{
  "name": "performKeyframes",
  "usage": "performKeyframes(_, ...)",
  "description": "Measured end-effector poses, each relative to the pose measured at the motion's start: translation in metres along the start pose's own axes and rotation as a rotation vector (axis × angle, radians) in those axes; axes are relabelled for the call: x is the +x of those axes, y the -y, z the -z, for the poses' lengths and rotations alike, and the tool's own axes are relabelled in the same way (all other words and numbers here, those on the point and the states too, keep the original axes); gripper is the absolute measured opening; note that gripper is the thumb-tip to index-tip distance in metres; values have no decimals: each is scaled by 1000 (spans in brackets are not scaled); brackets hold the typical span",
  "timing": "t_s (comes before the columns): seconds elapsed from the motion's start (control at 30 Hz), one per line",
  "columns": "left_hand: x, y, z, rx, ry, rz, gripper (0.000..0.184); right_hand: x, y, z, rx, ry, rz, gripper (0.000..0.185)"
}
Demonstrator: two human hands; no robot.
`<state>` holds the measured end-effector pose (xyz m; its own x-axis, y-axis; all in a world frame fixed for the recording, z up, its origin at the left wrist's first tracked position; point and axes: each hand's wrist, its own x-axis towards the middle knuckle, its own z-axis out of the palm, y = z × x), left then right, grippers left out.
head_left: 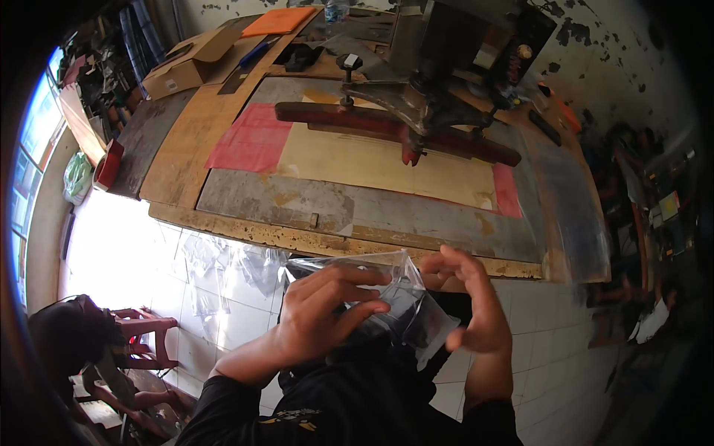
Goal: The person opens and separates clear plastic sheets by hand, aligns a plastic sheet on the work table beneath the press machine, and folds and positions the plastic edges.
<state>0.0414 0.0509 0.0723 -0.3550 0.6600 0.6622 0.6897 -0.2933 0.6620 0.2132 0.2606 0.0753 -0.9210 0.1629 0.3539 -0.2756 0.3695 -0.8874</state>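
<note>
A clear plastic bag or folded clear sheet [405, 306] lies over my lap, below the front edge of the worktable. My left hand [323, 303] rests on its left part, fingers stretched to the right and thumb apart from them. What the undersides of those fingers touch is hidden. On the other side, my right hand [476, 297] curves beside the plastic's right edge, its thumb and fingers wide apart with nothing between them. The thumb tip is close to the plastic's lower right corner; whether it touches cannot be made out.
A heavy metal press with a long dark red bar [401, 134] stands over the worktable [245, 208], above yellow and pink sheets [379, 167]. An open cardboard box [190, 63] sits back left. Clear plastic pieces [204, 271] lie on the floor near a stool [149, 331]. A person [74, 357] is at lower left.
</note>
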Motion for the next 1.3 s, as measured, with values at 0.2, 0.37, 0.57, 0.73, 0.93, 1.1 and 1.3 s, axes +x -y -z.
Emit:
performKeyframes(0.2,16,-2,10,-143,167,148,28,-22,1,-52,-417,-93,-121,113)
performKeyframes(0.37,26,21,19,-457,534,233,34,-20,3,-30,-299,1,-66,97)
performKeyframes(0.57,26,5,13,-295,407,174,43,-14,0,-17,-316,19,40,87)
performKeyframes(0.73,20,4,7,-214,343,203,43,-15,-1,-16,-191,45,-1,81)
performKeyframes(0.93,8,10,3,-103,331,182,48,-20,-2,-12,-214,45,-27,78)
performKeyframes(1.1,13,6,0,-175,271,116,48,-25,-10,-8,-257,-20,18,78)
performKeyframes(1.3,-14,11,-19,34,221,245,31,-25,-19,-14,-135,-183,58,78)
